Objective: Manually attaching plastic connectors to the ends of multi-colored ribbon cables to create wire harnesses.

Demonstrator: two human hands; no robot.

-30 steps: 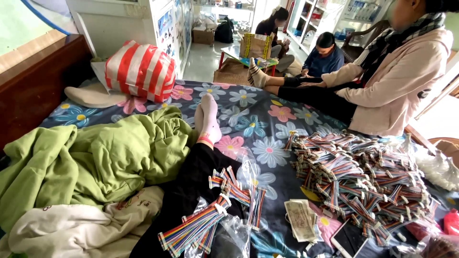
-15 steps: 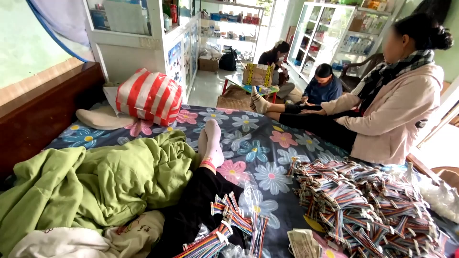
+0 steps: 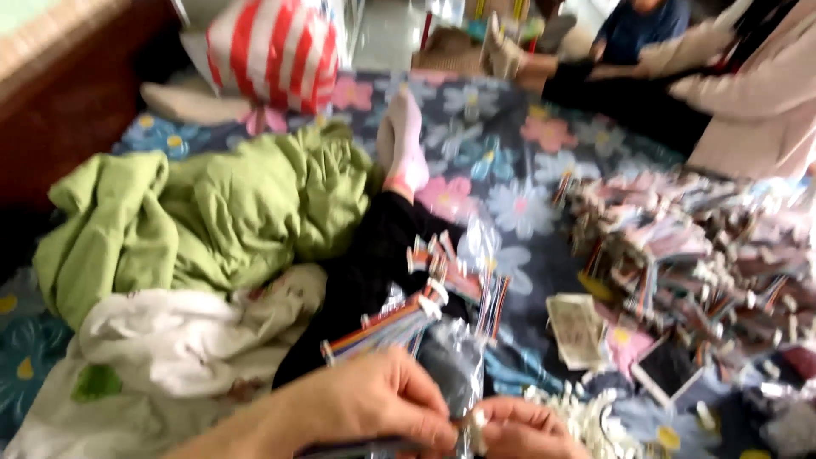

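Clear plastic bag (image 3: 459, 365) at bottom centre, crinkled, upright between both hands. Red-and-white striped bag (image 3: 276, 51) at top, on the bed's far edge. No labels, signs or screens discernible.

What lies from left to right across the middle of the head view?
Green blanket → black-trousered leg with pink sock → banknote → heap of striped ribbon cables.

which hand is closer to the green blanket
Left. The left hand sits at the bottom centre, just below and right of the green blanket. The right hand lies further right, beyond the clear plastic bag, so it is farther away.
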